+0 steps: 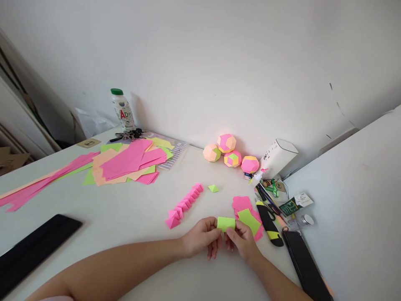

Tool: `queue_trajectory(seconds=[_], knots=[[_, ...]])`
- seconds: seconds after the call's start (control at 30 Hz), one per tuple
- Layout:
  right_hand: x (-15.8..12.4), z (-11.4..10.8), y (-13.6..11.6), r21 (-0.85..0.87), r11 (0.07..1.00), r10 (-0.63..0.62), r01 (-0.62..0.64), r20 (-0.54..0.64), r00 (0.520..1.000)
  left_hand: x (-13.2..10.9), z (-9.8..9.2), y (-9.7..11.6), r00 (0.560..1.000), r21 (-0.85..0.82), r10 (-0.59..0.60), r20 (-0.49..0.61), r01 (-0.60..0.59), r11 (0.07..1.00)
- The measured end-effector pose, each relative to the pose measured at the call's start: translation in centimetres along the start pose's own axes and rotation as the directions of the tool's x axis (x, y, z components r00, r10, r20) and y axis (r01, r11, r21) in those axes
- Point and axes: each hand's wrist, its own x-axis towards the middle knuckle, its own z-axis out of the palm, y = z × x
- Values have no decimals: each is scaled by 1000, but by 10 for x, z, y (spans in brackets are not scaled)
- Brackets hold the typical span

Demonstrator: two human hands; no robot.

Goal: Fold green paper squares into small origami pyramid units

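Note:
Between my two hands is a small green piece of paper point(226, 223), held up just above the table. My left hand point(202, 238) pinches its left edge with thumb and fingers. On its right side, my right hand point(242, 240) grips it, thumb across the lower front. Beyond my left hand runs a slanting row of pink folded paper pieces point(184, 203). A single green folded piece point(213, 188) lies by the row's far end. Just past my right hand are flat pink paper pieces point(242, 203) with a green sheet point(249, 221) on top.
Colored paper sheets point(128, 163) and long strips point(53, 179) cover the back left, near a bottle point(123, 110) and keys. Several paper balls point(226, 143) sit by the wall. Rightward are a white box point(277, 156), a utility knife point(268, 223) and a phone point(305, 263). A black slab point(37, 251) lies left.

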Motion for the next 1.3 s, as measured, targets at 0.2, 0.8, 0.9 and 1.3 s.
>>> queue_trajectory(seconds=[0.2, 0.8, 0.9, 1.3], knots=[[0, -1, -2, 38, 999, -26, 28, -60, 998, -1, -1, 3, 999, -105, 18, -35, -22, 994], [1, 1, -6, -77, 997, -28, 29, 11, 1000, 2, -4, 2, 998, -217, 46, 40, -36, 975], [1, 1, -5, -68, 997, -32, 33, 14, 999, 3, -4, 2, 999, -207, 37, 33, -30, 978], [2, -1, -2, -34, 998, -49, 50, 32, 998, 4, -3, 0, 999, -210, 46, 26, -40, 977]])
